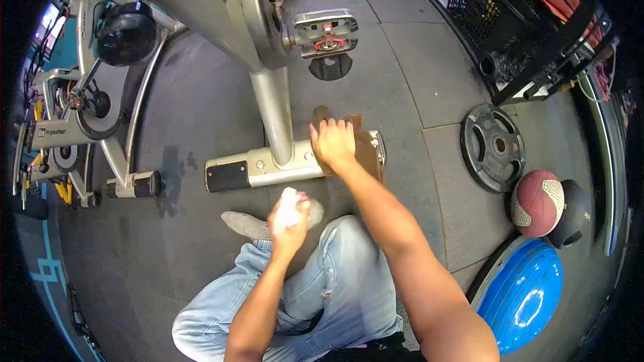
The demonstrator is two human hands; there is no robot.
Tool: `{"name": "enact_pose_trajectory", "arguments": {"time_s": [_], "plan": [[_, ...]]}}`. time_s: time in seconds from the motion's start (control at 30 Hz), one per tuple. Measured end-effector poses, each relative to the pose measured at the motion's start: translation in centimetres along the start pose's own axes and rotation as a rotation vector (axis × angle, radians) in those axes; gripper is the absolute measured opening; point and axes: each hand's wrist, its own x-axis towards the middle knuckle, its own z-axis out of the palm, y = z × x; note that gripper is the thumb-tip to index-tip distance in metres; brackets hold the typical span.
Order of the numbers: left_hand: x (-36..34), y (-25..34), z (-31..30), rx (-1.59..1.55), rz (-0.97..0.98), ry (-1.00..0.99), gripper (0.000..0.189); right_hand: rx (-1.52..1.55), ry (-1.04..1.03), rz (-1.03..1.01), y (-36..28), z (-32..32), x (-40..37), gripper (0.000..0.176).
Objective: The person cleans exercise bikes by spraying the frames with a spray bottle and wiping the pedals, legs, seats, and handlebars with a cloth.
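My right hand (334,144) presses a brown cloth (367,154) over the right end of the exercise bike's silver foot bar (285,173), its fingers curled over the top. Closer to my lap, my left hand (290,224) is closed around what looks like a spray bottle (289,206). Its white upper part shows, and a pale, see-through part sticks out to the right of my fingers. The bike's grey post (272,110) rises from the middle of the bar. A black cap (227,176) covers part of the bar's left end.
Above the cloth hangs a pedal (327,33). To the right lie a weight plate (493,147), a maroon ball (538,204), a black ball (571,214) and a blue balance dome (526,295). Another exercise bike (111,121) stands left. My crossed legs (335,275) are below the bar.
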Motion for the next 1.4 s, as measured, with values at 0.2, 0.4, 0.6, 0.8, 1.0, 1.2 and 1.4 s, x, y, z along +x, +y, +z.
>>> {"name": "enact_pose_trajectory", "arguments": {"time_s": [0.2, 0.4, 0.6, 0.8, 1.0, 1.2, 1.4], "plan": [[-4.3, 8.4, -12.6, 0.187, 0.168, 0.038, 0.022, -0.134, 0.254, -0.197, 5.8, -0.3, -7.0, 0.049], [-12.1, 12.4, -20.2, 0.235, 0.342, 0.201, 0.021, -0.091, 0.020, 0.341, 7.0, -2.1, 0.1, 0.049], [-17.5, 13.4, -21.0, 0.097, 0.338, 0.319, 0.031, 0.064, 0.289, -0.218, 4.5, 0.5, -7.1, 0.039], [-24.9, 17.9, -25.8, 0.248, 0.576, 0.329, 0.051, 1.514, 0.071, 0.595, 3.9, -8.2, -10.6, 0.056], [-38.4, 20.6, -30.7, 0.349, 0.683, 0.672, 0.062, 2.021, 0.387, -0.252, -2.9, -31.7, -11.3, 0.061], [-47.2, 18.6, -34.2, 0.397, 0.605, 0.899, 0.055, 1.880, -0.021, -0.582, -12.4, -48.5, -5.4, 0.055], [-50.4, 13.8, -37.6, 0.326, 0.566, 1.044, 0.038, 1.860, -0.018, -0.336, -23.4, -55.1, -4.1, 0.059]]}}
